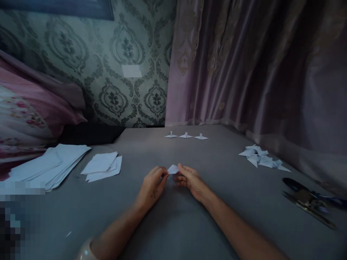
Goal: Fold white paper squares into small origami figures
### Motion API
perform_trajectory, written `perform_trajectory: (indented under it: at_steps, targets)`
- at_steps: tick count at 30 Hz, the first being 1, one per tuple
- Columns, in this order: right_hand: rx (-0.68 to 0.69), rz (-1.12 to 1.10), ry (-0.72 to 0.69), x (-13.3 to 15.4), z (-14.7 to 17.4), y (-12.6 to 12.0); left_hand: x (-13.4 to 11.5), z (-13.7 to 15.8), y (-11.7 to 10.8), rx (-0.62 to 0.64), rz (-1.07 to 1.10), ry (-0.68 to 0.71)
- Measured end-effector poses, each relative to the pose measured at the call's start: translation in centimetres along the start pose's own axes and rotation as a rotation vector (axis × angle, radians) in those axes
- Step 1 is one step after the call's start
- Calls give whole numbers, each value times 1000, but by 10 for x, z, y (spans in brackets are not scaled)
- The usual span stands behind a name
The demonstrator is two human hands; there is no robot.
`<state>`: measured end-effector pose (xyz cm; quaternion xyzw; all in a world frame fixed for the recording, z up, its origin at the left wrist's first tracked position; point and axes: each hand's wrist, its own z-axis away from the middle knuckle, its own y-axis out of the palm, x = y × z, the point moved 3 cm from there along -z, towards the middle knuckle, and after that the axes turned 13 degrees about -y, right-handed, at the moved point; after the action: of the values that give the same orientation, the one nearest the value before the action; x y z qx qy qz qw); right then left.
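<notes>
A small folded piece of white paper [172, 169] is held between my two hands above the grey table. My left hand [154, 184] pinches its left corner between thumb and fingers. On the other side, my right hand [191, 178] grips its right edge with the thumb on top; the lower fingers are curled and slightly blurred. The exact folds in the paper are too small to make out. Beyond the hands, three folded paper figures [185, 135] with pointed sides stand in a row near the table's far edge.
At left lie a stack of large white sheets [54, 162] and a smaller pile of cut sheets [101, 164]. Several folded paper pieces [262, 157] are heaped at right, with blurred scissors or similar metal tools [309, 202] nearer. A black cloth [92, 134] lies at the back left.
</notes>
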<state>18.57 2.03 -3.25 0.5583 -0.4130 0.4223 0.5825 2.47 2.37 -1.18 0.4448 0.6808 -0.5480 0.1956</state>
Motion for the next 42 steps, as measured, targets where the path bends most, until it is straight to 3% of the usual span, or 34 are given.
perform_trajectory:
  at_steps: [4,8,12,17,23,28,42]
  targets:
    - [19,-58,-23,2,6,8,-6,3,3,7,59,-10]
    - [-30,19,-129,2,6,6,-6,1,1,49,235,-286]
    - [-3,260,-289,2,6,7,2,-1,7,111,653,-596]
    - [50,446,-412,4,10,11,12,0,19,202,1008,-720]
    - [95,340,-389,12,13,15,14,0,24,265,1274,-889]
    - [98,276,-370,15,13,17,10,-1,25,324,1390,-905]
    - [74,180,-297,13,13,15,6,-2,26,399,1400,-870]
